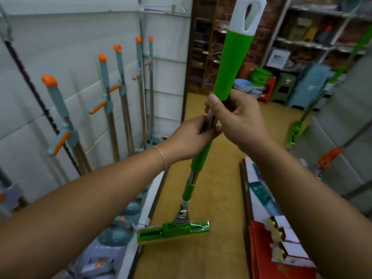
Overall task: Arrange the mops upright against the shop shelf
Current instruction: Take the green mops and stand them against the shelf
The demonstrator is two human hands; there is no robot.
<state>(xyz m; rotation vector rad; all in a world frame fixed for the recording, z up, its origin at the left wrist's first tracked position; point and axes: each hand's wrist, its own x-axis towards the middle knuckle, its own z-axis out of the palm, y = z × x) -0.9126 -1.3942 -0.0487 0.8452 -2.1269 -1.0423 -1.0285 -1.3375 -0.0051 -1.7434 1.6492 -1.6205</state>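
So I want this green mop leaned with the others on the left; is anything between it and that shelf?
Nothing visible: the hands hold the green mop over bare floor, beside the shelf where grey-and-orange mops stand.

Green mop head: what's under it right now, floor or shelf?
The green mop head is over the yellowish floor, beside the white shelf edge. Its underside is hidden, so contact with the floor cannot be confirmed. Both hands, left hand and right hand, hold the handle.

Floor (219,150): yellow-tan, running down the aisle.
Left wall (66,45): pale panels lining the side.
Far shelves (314,43): standing crowded with goods.
Stools (285,87): sitting stacked beneath.
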